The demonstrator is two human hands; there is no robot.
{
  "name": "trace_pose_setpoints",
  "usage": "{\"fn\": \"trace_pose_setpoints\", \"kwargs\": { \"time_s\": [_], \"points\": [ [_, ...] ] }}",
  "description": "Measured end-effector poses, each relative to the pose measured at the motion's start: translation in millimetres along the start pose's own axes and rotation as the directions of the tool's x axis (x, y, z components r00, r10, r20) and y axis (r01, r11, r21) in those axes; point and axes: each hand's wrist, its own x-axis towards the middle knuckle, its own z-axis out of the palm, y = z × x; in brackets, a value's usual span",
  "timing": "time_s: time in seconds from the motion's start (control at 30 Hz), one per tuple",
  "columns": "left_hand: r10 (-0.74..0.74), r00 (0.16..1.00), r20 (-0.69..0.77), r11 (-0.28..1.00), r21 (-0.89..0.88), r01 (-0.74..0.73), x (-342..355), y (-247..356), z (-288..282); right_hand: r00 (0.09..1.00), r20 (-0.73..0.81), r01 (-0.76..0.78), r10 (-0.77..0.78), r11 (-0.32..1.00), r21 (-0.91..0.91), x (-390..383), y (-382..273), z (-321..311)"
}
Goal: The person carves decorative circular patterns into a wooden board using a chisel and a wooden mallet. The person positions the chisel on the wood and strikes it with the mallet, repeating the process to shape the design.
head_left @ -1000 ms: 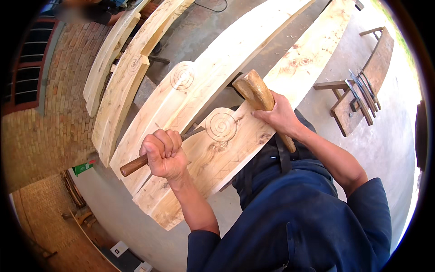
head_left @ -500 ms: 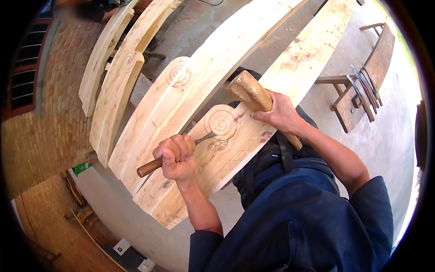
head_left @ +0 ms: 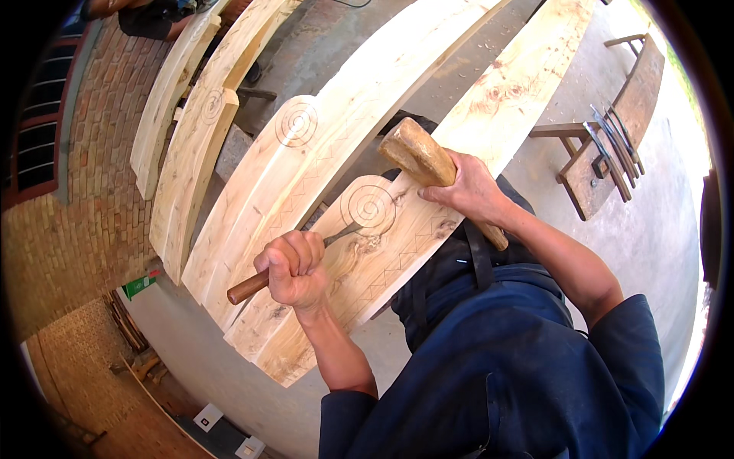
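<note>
The board (head_left: 524, 84) lies slantwise before the person, its near end at lower left, with a spiral (head_left: 371, 208) on its rounded shoulder and zigzag lines along its right edge. A chisel (head_left: 248, 288) points to the spiral's lower left rim; whether the tip touches the wood is too small to tell. The left hand (head_left: 293, 268) is closed in a fist around the chisel, hiding its middle. The right hand (head_left: 468, 187) grips a wooden mallet (head_left: 417, 153), whose head covers part of the board just right of the spiral.

Just left is a second board (head_left: 382, 84) with its own spiral and zigzags, a narrow gap between the two. Beyond it, two more thick boards (head_left: 200, 149) curve side by side. The person's dark blue apron (head_left: 505, 344) fills the lower right.

Well to the right, a low wooden table (head_left: 646, 88) bears several long tools (head_left: 615, 149) laid together across it. The grey floor (head_left: 191, 336) has shavings near the boards. On the left are a brick wall (head_left: 107, 130) and a barred window (head_left: 38, 141), with a green box (head_left: 140, 287) by the wall's foot. At upper left, a co-worker's dark sleeve (head_left: 145, 21) shows beside the farthest board.
</note>
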Motion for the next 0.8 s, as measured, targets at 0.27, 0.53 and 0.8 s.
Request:
{"fn": "trace_pose_setpoints", "kwargs": {
  "time_s": [0.27,0.53,0.8],
  "points": [
    [-0.099,0.993,-0.061,0.987,0.121,0.105,14.2,-2.7,23.3,0.915,-0.012,0.401,-0.403,0.912,-0.092,3.3,-68.8,-3.3],
    [-0.001,0.950,-0.311,0.987,0.154,0.052,-14.3,-37.7,-16.8,0.312,-0.158,0.912,-0.937,0.341,-0.226,1.3,-241.9,5.4],
    [-0.041,0.998,-0.041,0.999,0.019,0.042,-19.7,-26.9,-17.7,-0.043,0.191,0.827,-0.981,-0.142,-0.544,1.5,-260.2,17.7]
  ]
}}
